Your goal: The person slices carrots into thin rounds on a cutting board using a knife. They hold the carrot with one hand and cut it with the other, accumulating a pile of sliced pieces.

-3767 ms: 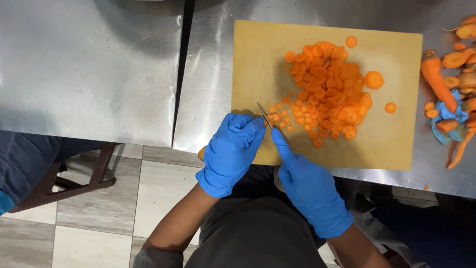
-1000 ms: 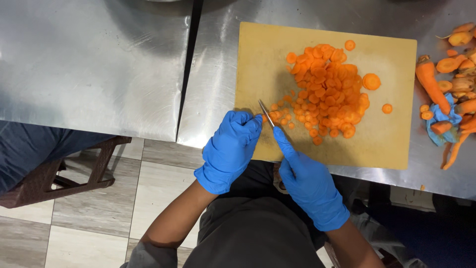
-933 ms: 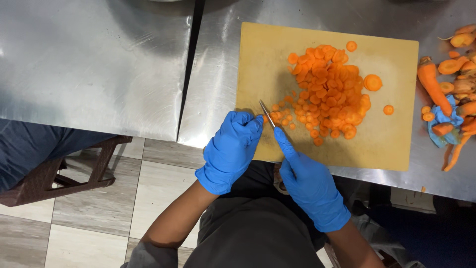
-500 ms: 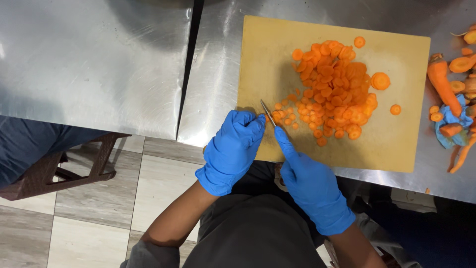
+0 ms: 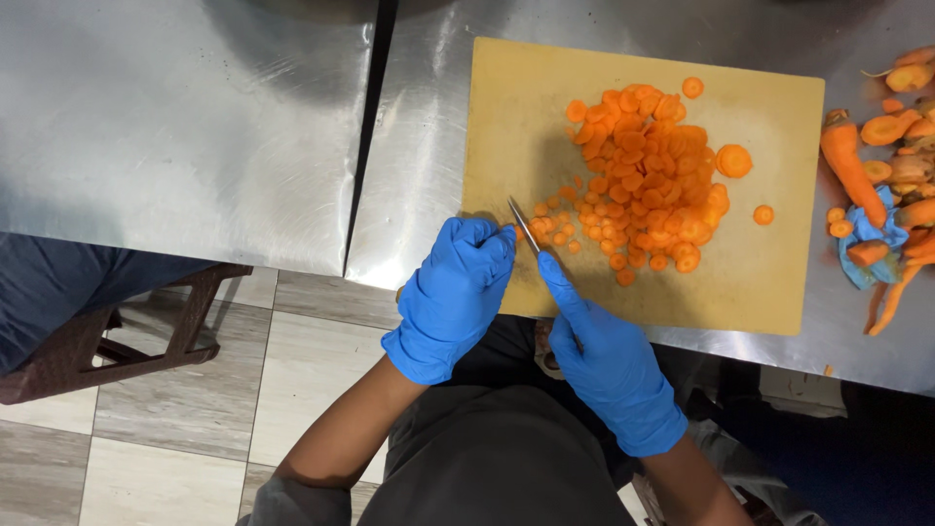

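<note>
Blue-gloved, the right hand (image 5: 609, 365) grips a thin-bladed steel knife (image 5: 523, 224), forefinger laid along its spine, at the lower left corner of the tan rectangular cutting board (image 5: 779, 282). The left hand (image 5: 453, 292) curls beside the blade, fingertips on a small carrot piece. A heap of orange carrot rounds (image 5: 648, 175) fills the board's middle, on the steel desk (image 5: 175, 127). Whole carrots and peelings (image 5: 877, 175) lie at the right edge.

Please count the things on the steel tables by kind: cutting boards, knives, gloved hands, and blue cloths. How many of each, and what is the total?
Cutting board: 1
Knife: 1
Gloved hands, left hand and right hand: 2
Blue cloth: 1
Total: 5
</note>
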